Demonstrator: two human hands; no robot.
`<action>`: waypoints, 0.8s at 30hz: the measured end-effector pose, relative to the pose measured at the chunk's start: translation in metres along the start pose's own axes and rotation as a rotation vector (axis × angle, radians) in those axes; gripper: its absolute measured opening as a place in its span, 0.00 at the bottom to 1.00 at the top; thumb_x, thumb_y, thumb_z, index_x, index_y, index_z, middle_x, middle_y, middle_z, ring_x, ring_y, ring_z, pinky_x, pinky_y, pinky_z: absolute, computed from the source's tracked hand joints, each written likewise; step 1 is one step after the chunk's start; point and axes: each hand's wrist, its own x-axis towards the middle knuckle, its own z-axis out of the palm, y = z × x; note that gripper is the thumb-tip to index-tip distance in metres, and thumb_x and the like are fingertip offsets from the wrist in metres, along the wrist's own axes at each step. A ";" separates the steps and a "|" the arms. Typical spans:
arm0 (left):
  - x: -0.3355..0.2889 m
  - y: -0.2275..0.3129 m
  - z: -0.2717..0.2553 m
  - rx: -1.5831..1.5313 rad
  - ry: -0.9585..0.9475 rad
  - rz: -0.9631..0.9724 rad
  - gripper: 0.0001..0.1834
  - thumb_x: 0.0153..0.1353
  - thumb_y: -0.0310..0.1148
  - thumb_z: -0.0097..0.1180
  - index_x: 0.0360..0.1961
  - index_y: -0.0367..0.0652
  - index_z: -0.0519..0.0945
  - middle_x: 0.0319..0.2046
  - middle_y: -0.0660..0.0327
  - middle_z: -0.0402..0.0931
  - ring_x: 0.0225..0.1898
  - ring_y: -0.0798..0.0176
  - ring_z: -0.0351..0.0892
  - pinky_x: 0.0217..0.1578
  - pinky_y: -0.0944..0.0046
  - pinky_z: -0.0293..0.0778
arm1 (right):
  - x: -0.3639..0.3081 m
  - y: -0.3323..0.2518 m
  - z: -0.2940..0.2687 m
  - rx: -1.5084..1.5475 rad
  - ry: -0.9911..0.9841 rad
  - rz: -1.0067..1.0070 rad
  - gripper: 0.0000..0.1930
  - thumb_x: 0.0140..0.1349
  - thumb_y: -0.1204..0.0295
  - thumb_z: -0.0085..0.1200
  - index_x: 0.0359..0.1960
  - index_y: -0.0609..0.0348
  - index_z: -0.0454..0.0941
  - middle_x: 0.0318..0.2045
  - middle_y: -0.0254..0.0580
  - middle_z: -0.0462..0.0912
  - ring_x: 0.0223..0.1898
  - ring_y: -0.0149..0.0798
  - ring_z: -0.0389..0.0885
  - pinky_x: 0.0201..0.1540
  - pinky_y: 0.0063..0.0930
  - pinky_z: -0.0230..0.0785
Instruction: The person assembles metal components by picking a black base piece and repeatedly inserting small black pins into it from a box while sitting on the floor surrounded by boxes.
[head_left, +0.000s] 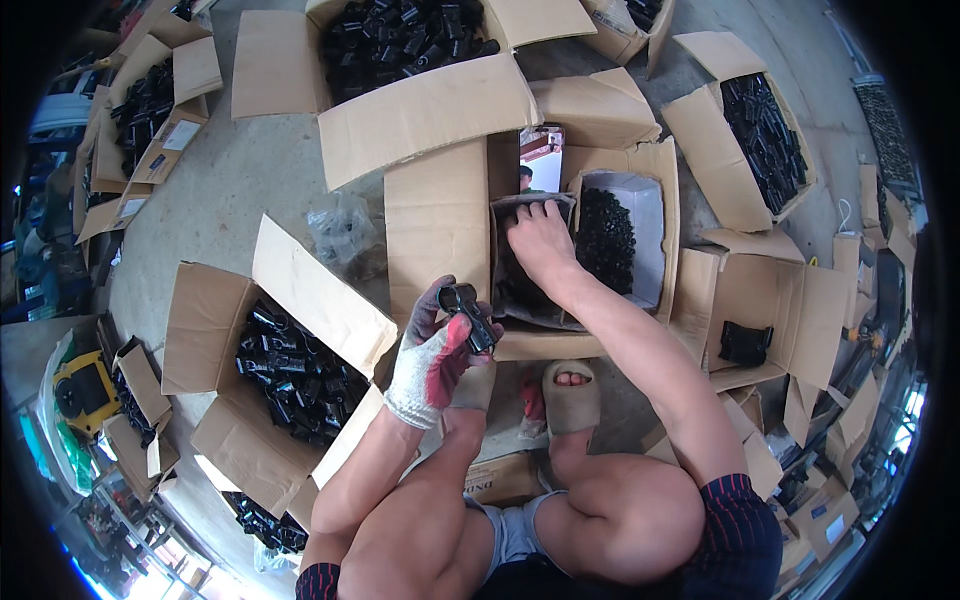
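Observation:
My left hand (432, 355), in a grey and red work glove, is shut on a small black cylindrical part (467, 314) held up over my knees. My bare right hand (541, 243) reaches forward into a small open cardboard box (500, 262) lined with grey plastic, fingers spread down inside it; what it touches is hidden. Right beside that box stands another small box (650, 215) holding a heap of small black pieces (604, 238).
Open cardboard boxes of black parts ring me: one at left (205, 325), a large one ahead (420, 110), one at far right (715, 150), several more at the upper left. A crumpled plastic bag (345, 235) lies on the concrete floor. My sandalled foot (572, 392) rests below the boxes.

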 end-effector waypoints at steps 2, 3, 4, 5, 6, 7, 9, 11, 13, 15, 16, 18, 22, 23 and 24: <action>0.001 0.004 0.002 -0.024 -0.019 -0.023 0.37 0.65 0.30 0.68 0.73 0.58 0.65 0.55 0.48 0.80 0.50 0.42 0.87 0.36 0.58 0.88 | -0.003 0.001 0.005 -0.051 0.068 0.011 0.10 0.61 0.73 0.56 0.40 0.54 0.89 0.43 0.43 0.87 0.52 0.42 0.81 0.59 0.40 0.63; 0.004 0.001 0.001 -0.024 -0.047 -0.015 0.38 0.65 0.30 0.68 0.73 0.59 0.65 0.55 0.47 0.80 0.50 0.43 0.87 0.37 0.59 0.89 | 0.000 0.006 0.007 -0.081 0.113 0.020 0.10 0.61 0.73 0.56 0.41 0.54 0.88 0.43 0.43 0.87 0.52 0.43 0.81 0.59 0.40 0.63; 0.001 -0.001 0.002 -0.016 -0.032 -0.016 0.39 0.65 0.30 0.68 0.74 0.60 0.64 0.56 0.47 0.80 0.50 0.44 0.87 0.36 0.60 0.89 | -0.001 0.006 0.005 -0.048 0.061 0.028 0.10 0.61 0.73 0.57 0.42 0.54 0.88 0.43 0.43 0.87 0.53 0.43 0.81 0.59 0.40 0.63; 0.000 0.001 0.002 -0.006 -0.054 -0.021 0.40 0.64 0.30 0.69 0.74 0.61 0.64 0.56 0.47 0.80 0.52 0.44 0.86 0.38 0.60 0.88 | 0.000 0.006 0.002 -0.016 0.009 0.035 0.11 0.60 0.73 0.57 0.42 0.54 0.88 0.43 0.43 0.87 0.53 0.43 0.81 0.60 0.41 0.63; 0.002 0.004 0.002 0.003 -0.075 -0.025 0.41 0.63 0.31 0.70 0.75 0.61 0.63 0.57 0.47 0.80 0.53 0.43 0.86 0.39 0.60 0.88 | 0.000 0.008 0.000 0.016 -0.043 0.041 0.11 0.60 0.73 0.57 0.43 0.54 0.87 0.43 0.44 0.87 0.54 0.43 0.81 0.60 0.41 0.62; 0.002 0.006 0.003 0.005 -0.088 -0.013 0.43 0.61 0.31 0.71 0.74 0.61 0.63 0.56 0.47 0.79 0.52 0.43 0.85 0.42 0.56 0.88 | -0.002 0.008 -0.004 0.044 -0.006 0.035 0.11 0.60 0.76 0.56 0.42 0.56 0.87 0.42 0.44 0.87 0.50 0.45 0.83 0.55 0.44 0.69; 0.000 0.008 0.003 -0.003 -0.102 0.002 0.45 0.57 0.31 0.75 0.74 0.60 0.64 0.56 0.48 0.78 0.52 0.42 0.85 0.47 0.49 0.87 | -0.020 0.007 -0.022 0.509 0.094 0.138 0.09 0.62 0.77 0.58 0.43 0.60 0.86 0.40 0.46 0.88 0.46 0.45 0.86 0.49 0.41 0.74; 0.003 0.011 0.002 0.014 -0.115 0.008 0.46 0.56 0.30 0.75 0.74 0.60 0.64 0.57 0.48 0.77 0.52 0.43 0.84 0.48 0.48 0.86 | -0.040 0.005 -0.052 0.947 0.183 0.221 0.08 0.64 0.77 0.59 0.43 0.63 0.85 0.39 0.47 0.88 0.41 0.44 0.87 0.44 0.37 0.78; 0.000 0.007 0.001 0.042 -0.108 0.035 0.47 0.55 0.29 0.75 0.74 0.60 0.63 0.58 0.49 0.77 0.53 0.44 0.84 0.49 0.48 0.86 | -0.064 -0.002 -0.084 1.368 0.261 0.280 0.07 0.66 0.77 0.61 0.43 0.65 0.84 0.37 0.47 0.89 0.37 0.40 0.89 0.40 0.31 0.80; 0.004 0.003 0.007 0.089 -0.121 0.077 0.48 0.55 0.29 0.76 0.75 0.59 0.63 0.58 0.49 0.77 0.52 0.45 0.85 0.49 0.49 0.85 | -0.085 -0.002 -0.103 1.610 0.182 0.332 0.07 0.66 0.78 0.63 0.44 0.66 0.84 0.37 0.46 0.89 0.38 0.36 0.89 0.42 0.27 0.80; 0.005 0.002 0.010 0.122 -0.123 0.098 0.49 0.55 0.29 0.76 0.75 0.59 0.63 0.58 0.50 0.77 0.52 0.46 0.85 0.49 0.50 0.85 | -0.094 -0.005 -0.111 1.740 0.142 0.357 0.08 0.66 0.78 0.64 0.44 0.66 0.84 0.38 0.45 0.90 0.38 0.34 0.89 0.43 0.25 0.80; 0.004 0.000 0.011 0.147 -0.144 0.143 0.47 0.55 0.24 0.74 0.75 0.53 0.64 0.58 0.53 0.78 0.55 0.52 0.84 0.52 0.54 0.83 | -0.103 -0.011 -0.123 1.672 0.138 0.296 0.06 0.67 0.80 0.61 0.44 0.67 0.85 0.37 0.44 0.89 0.38 0.32 0.88 0.42 0.25 0.80; -0.001 -0.001 0.027 0.150 -0.131 0.207 0.45 0.57 0.17 0.71 0.74 0.45 0.65 0.57 0.56 0.79 0.52 0.59 0.84 0.53 0.60 0.82 | -0.112 -0.014 -0.125 1.554 0.217 0.214 0.05 0.67 0.81 0.61 0.42 0.68 0.85 0.36 0.45 0.89 0.39 0.34 0.89 0.41 0.25 0.80; -0.001 -0.002 0.030 0.156 -0.127 0.217 0.45 0.57 0.17 0.70 0.74 0.45 0.65 0.56 0.56 0.79 0.51 0.61 0.84 0.51 0.62 0.82 | -0.113 -0.013 -0.125 1.553 0.223 0.203 0.04 0.67 0.81 0.60 0.42 0.68 0.85 0.36 0.45 0.89 0.39 0.34 0.90 0.41 0.26 0.80; 0.001 -0.003 0.030 0.180 -0.119 0.215 0.45 0.56 0.17 0.71 0.74 0.44 0.65 0.56 0.57 0.79 0.50 0.63 0.84 0.50 0.63 0.82 | -0.114 -0.011 -0.125 1.553 0.230 0.192 0.04 0.67 0.81 0.60 0.41 0.68 0.84 0.37 0.45 0.89 0.39 0.35 0.90 0.41 0.26 0.80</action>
